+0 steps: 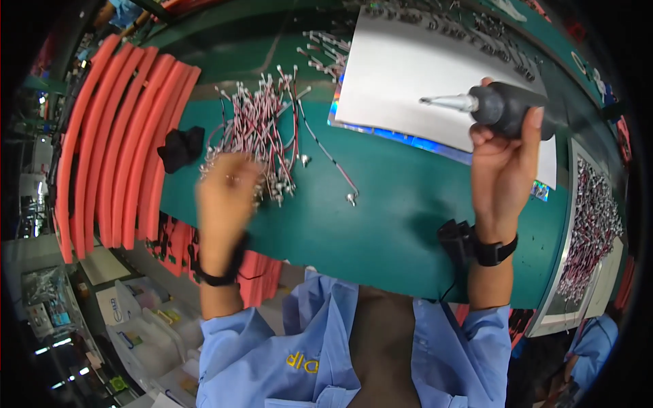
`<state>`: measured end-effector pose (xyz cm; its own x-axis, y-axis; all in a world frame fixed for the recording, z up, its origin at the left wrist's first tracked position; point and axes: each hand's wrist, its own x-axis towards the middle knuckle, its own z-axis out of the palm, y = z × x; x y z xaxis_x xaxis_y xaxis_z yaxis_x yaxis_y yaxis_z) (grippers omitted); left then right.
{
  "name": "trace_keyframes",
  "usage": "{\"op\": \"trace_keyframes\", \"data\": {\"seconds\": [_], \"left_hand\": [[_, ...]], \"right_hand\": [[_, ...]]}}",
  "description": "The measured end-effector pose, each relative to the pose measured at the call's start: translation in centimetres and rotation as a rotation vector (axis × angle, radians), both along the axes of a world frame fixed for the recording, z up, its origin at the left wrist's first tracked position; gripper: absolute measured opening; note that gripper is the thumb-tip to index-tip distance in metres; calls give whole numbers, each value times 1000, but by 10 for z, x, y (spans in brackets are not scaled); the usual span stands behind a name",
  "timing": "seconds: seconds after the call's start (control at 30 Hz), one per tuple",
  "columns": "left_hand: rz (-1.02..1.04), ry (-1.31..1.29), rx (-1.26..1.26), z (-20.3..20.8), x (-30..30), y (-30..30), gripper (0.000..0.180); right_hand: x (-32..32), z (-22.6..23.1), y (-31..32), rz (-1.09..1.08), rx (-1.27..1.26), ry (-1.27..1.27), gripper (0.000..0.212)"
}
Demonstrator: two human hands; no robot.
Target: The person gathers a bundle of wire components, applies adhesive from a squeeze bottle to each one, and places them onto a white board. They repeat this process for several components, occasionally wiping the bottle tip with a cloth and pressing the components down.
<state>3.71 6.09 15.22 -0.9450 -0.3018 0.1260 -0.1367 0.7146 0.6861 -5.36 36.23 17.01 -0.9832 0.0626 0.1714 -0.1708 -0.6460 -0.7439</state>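
Observation:
My right hand (503, 170) is wrapped round a dark squeeze bottle (510, 109) with a pale tapered nozzle. The bottle is held above a white sheet (401, 81), its nozzle pointing left. My left hand (228, 197) is smeared by motion at the near edge of a heap of thin red, black and white cables (258, 122) with small ends. Its fingers are too blurred to show whether they hold a cable. Just right of the heap, one separate cable (330, 156) lies across the green mat (320, 231).
Curved red-orange strips (122, 143) stand in a row on the left, beside a crumpled black item (181, 148). Small dark parts (449, 30) line the sheet's far edge. A tray (554, 285) of many cables sits at the right. Plastic bins (149, 340) stand below left.

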Motion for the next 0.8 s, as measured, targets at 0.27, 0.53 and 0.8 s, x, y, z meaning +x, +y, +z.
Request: {"op": "trace_keyframes", "data": {"seconds": [0.27,0.53,0.8], "left_hand": [[-331,-58,-206,-66,3,89,20],[-288,-484,457,-55,-15,93,16],[-374,-222,1078,-61,-18,120,17]], "right_hand": [[10,-24,24,0,33,-13,40],[36,-56,31,-47,158,-121,49],[51,-58,26,-63,383,-98,68]]}}
